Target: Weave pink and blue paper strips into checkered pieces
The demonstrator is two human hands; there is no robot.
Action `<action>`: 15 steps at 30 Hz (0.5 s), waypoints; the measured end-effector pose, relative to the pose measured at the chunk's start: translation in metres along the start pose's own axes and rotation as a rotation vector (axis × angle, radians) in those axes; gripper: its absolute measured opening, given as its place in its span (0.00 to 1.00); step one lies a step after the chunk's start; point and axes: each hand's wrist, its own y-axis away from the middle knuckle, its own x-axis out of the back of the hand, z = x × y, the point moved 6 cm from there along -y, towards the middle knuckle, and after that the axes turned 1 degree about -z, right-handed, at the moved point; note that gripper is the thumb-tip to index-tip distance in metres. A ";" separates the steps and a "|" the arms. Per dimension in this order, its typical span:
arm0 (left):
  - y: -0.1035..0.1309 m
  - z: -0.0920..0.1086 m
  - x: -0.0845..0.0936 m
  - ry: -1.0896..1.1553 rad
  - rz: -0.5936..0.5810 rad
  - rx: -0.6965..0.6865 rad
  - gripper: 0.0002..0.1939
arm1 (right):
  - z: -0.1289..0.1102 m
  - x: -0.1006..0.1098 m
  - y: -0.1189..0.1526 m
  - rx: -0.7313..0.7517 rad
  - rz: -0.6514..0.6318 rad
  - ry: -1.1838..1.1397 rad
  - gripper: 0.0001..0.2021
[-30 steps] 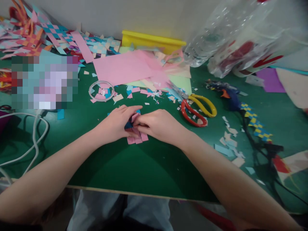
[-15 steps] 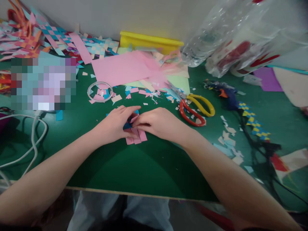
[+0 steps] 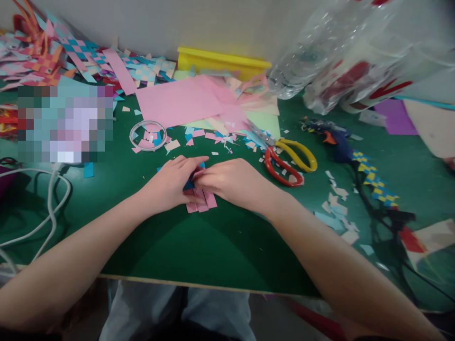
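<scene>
On the green table lies a small piece of pink and blue paper strips [image 3: 202, 202], its pink ends pointing toward me. My left hand [image 3: 169, 182] holds it from the left, thumb along the near side and index finger stretched over the far side. From the right, my right hand [image 3: 236, 179] pinches a pink strip at the middle of the piece, thumb and fingertips together. Dark blue paper [image 3: 190, 184] shows between the hands. My fingers hide most of the piece, so how the strips cross is not visible.
Scissors [image 3: 273, 142] with red and yellow handles lie beyond my right hand. A tape ring [image 3: 148, 136] and paper scraps sit ahead. Pink sheets [image 3: 181, 102] lie farther back. White cables [image 3: 53, 203] run at left; plastic-wrapped cups [image 3: 373, 80] stand back right.
My right fingertips have closed more tightly together at the pink strip and shifted very slightly. My left hand stays in nearly the same place.
</scene>
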 end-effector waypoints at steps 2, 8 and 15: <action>0.000 0.000 0.001 -0.005 -0.001 0.009 0.42 | 0.001 -0.002 -0.001 -0.006 -0.039 -0.001 0.11; -0.001 0.000 0.001 0.001 -0.004 0.023 0.42 | 0.004 -0.003 -0.001 -0.008 -0.054 -0.062 0.13; 0.000 -0.002 0.001 -0.004 -0.006 0.016 0.42 | 0.005 -0.003 -0.001 -0.032 -0.005 -0.077 0.13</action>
